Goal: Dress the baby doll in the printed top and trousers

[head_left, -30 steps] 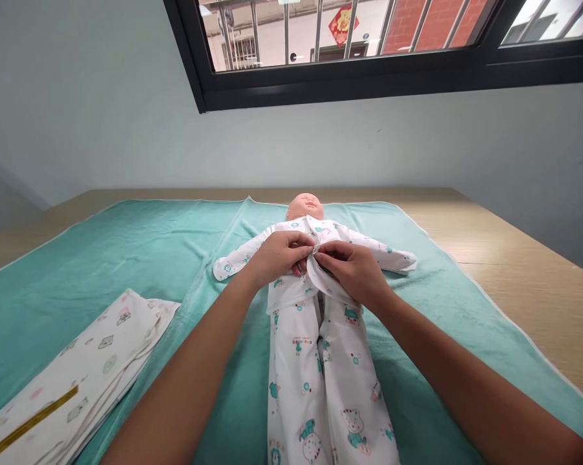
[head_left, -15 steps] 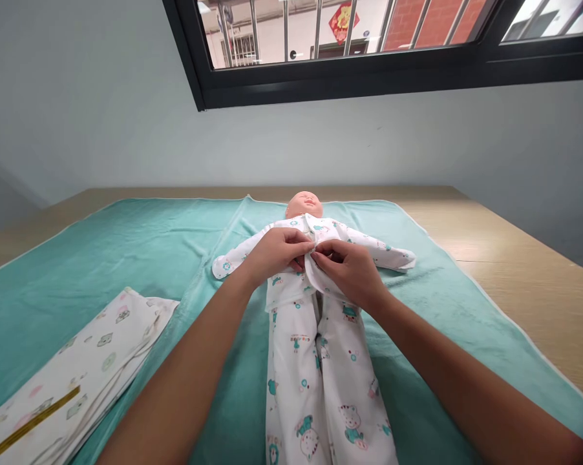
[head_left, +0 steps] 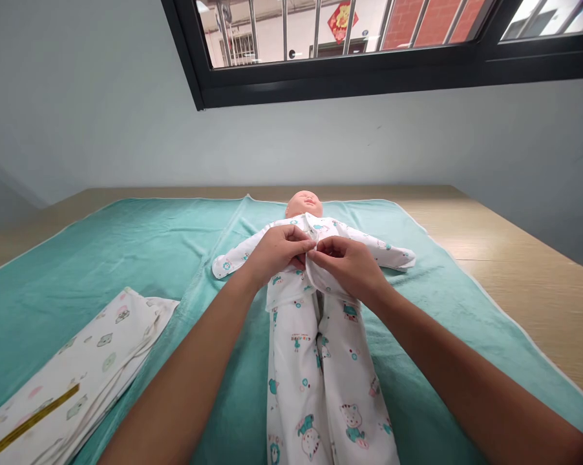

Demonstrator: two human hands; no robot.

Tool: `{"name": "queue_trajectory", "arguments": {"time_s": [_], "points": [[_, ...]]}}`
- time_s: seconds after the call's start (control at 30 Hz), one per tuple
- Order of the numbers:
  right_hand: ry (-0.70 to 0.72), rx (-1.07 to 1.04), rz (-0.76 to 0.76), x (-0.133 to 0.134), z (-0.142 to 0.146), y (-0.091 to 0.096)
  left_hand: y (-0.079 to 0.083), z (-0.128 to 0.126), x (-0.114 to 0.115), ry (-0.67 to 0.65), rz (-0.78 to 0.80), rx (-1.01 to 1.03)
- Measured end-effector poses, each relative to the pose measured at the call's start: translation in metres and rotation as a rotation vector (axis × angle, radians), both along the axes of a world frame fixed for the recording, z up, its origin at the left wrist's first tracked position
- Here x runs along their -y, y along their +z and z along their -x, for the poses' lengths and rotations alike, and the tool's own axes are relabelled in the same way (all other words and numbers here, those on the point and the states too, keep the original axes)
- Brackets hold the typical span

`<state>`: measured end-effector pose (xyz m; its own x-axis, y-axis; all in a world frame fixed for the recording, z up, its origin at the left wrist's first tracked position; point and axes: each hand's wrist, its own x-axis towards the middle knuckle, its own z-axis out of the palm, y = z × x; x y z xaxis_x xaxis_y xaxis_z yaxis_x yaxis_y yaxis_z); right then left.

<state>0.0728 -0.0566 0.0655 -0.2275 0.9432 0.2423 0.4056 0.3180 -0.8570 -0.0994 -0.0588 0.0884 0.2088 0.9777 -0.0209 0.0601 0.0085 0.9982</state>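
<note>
A baby doll (head_left: 305,203) lies on its back, dressed in a white printed baby shirt (head_left: 284,298) and matching baby trousers (head_left: 298,368). Both sleeves stretch out to the sides. My left hand (head_left: 282,248) pinches the shirt's front edge at the chest. Close against it, my right hand (head_left: 344,261) pinches the other front edge, thumb and forefinger together. The shirt's lower front flap is folded back, showing its plain white inside. My fingertips hide whatever fastening lies between them.
A turquoise blanket (head_left: 141,252) covers much of the wooden table (head_left: 519,278). At the lower left lies a folded printed cloth (head_left: 92,361) with a gold-coloured strip (head_left: 34,423) on it. A wall and a dark-framed window (head_left: 344,77) stand behind the table.
Both hands stay at the shirt's chest. My right hand has shifted slightly up and left, its fingers closer to the left fingertips. The doll and cloth lie as before.
</note>
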Motion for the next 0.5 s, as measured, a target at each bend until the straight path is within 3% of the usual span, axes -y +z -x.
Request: {"name": "queue_trajectory", "arguments": {"time_s": [0.2,0.5], "points": [[0.015,-0.052,0.021,0.001,-0.001,0.0,0.0,0.001,0.0,-0.012,0.015,-0.035],[0.026,-0.119,-0.077,0.0,-0.001,-0.009,0.0,0.002,-0.001,-0.049,-0.037,-0.087]]}}
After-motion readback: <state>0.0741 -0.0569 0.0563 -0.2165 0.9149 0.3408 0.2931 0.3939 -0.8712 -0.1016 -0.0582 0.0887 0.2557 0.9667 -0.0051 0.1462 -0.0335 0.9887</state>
